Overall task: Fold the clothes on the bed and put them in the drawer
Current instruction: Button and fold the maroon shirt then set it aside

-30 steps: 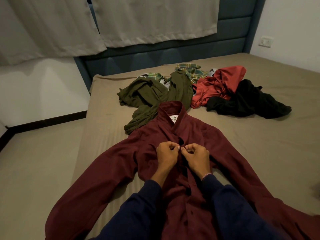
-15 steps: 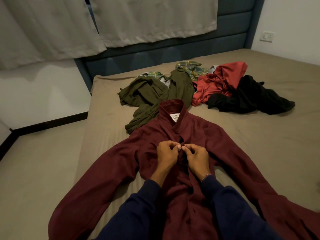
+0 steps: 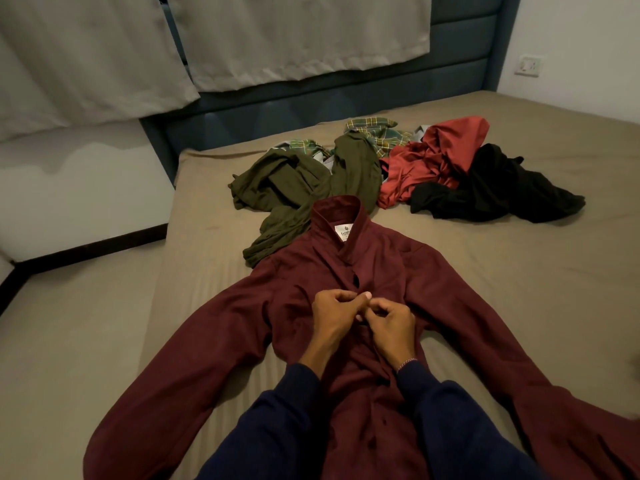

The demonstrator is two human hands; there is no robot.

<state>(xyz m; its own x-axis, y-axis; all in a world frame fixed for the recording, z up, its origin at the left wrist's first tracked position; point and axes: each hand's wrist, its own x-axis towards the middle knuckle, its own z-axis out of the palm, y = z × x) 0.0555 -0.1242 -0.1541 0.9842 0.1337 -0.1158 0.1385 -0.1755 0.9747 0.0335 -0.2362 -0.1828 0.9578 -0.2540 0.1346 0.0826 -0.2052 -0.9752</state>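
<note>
At shirt placket, both hands pinching.

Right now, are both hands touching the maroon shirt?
Touching. The head view shows left hand and right hand pinching the maroon shirt at its button placket.

Both my arms in dark navy long sleeves, cuffs at the wrists; thin beaded bracelet on my right wrist; hands bare.
</note>
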